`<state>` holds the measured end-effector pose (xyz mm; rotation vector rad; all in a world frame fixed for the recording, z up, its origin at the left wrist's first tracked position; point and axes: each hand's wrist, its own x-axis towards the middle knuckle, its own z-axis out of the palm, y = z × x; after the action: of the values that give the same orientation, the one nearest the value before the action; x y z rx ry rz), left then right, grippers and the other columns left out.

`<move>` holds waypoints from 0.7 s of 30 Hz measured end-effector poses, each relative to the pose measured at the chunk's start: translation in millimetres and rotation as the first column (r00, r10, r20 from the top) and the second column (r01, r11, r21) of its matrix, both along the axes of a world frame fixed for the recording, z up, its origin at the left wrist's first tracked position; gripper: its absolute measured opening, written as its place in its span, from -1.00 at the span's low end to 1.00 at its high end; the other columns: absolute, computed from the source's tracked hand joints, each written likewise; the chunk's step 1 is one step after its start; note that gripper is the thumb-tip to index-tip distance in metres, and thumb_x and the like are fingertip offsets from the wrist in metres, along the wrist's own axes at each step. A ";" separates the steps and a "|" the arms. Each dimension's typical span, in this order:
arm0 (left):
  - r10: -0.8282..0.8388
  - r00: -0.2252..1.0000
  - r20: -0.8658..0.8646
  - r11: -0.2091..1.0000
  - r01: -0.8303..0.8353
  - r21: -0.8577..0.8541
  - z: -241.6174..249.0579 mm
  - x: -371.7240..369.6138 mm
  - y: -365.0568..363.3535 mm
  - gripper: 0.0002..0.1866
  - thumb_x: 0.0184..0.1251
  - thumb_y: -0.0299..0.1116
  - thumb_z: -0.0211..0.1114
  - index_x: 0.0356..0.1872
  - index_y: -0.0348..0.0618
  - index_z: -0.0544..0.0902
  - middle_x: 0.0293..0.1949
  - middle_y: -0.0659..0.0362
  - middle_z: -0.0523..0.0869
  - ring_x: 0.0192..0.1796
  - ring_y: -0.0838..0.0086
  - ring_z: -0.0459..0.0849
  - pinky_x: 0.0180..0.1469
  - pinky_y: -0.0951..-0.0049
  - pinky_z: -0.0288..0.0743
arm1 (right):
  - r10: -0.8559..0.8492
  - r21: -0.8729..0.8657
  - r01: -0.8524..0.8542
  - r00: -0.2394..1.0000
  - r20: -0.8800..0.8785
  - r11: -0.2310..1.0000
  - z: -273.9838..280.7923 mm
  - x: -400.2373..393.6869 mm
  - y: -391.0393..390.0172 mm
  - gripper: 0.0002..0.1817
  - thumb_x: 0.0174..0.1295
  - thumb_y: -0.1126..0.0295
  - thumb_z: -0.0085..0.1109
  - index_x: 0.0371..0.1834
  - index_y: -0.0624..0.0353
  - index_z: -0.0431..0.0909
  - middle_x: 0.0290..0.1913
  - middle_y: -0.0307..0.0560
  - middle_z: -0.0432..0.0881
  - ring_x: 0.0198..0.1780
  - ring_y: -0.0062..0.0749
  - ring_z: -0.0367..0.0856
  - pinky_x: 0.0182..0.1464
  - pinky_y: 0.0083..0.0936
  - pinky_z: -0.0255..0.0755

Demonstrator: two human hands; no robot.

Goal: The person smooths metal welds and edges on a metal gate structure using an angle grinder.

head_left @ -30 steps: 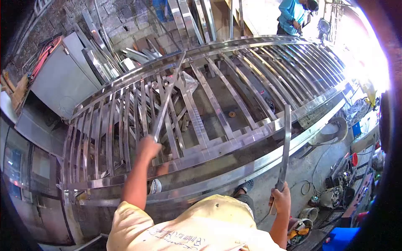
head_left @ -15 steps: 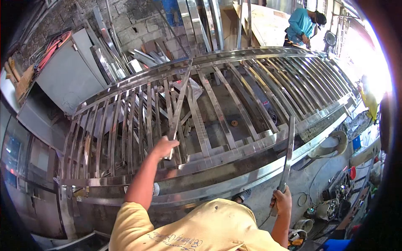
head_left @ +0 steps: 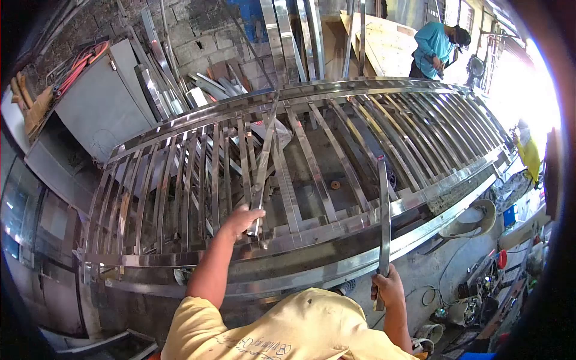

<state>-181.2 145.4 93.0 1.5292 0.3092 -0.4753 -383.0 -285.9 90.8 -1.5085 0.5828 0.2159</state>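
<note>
A large frame of shiny metal rails with rows of slats [head_left: 327,162] lies in front of me. My left hand [head_left: 242,221] is closed at the near end of a long metal bar [head_left: 264,150], which slants over the slats with its far end at the back rail. Its thumb side shows; the other fingers are partly hidden. My right hand [head_left: 389,287] grips a second metal bar [head_left: 384,219] near its lower end. That bar points away from me, its far tip above the frame's near side.
A co-worker in a teal top [head_left: 433,51] stands behind the far right corner. Long metal tubes [head_left: 282,42] lean at the back wall, near a grey cabinet [head_left: 99,99]. Tools and cables [head_left: 474,300] crowd the right floor beside a pale basin [head_left: 471,222].
My right hand has moved left with its bar, whose tip now sits further left over the slats. My left hand and the near end of its bar have shifted slightly right.
</note>
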 end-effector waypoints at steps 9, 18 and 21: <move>-0.042 0.987 -0.157 0.678 -0.087 -0.729 -28.4 10.9 -18.5 -0.71 0.39 -0.35 0.28 0.08 -0.07 0.52 -0.47 0.21 0.56 -0.49 0.42 0.57 -0.53 0.34 0.47 | -0.122 0.060 0.123 0.992 -0.011 0.991 -13.9 -24.9 -12.7 -0.80 0.25 0.54 0.14 -0.13 0.19 0.34 -0.52 -0.17 0.47 -0.68 -0.41 0.48 -0.64 -0.40 0.44; 0.132 0.990 -0.057 0.988 -0.127 0.083 4.3 5.1 -71.3 -0.56 0.28 -0.32 0.32 0.07 -0.33 0.39 -0.21 -0.14 0.60 -0.40 0.14 0.70 -0.41 0.06 0.68 | -0.102 0.052 0.103 0.995 -0.022 0.993 -20.5 -11.3 -17.9 -0.79 0.19 0.51 0.14 -0.17 0.16 0.32 -0.55 -0.15 0.46 -0.70 -0.38 0.47 -0.69 -0.36 0.44; -0.027 0.994 0.104 0.775 -0.045 0.631 2.2 4.1 -90.8 -0.55 0.28 -0.36 0.23 0.12 -0.39 0.38 -0.06 -0.35 0.62 -0.22 -0.08 0.75 -0.12 -0.04 0.67 | -0.070 0.012 0.070 0.997 -0.016 0.997 -8.3 -8.1 -10.6 -0.79 0.20 0.50 0.16 -0.18 0.16 0.33 -0.56 -0.16 0.47 -0.71 -0.38 0.47 -0.68 -0.38 0.43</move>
<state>-177.1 54.6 95.1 2.2087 0.4191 -0.2833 -391.1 -296.6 82.5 -1.4732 0.6447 0.1767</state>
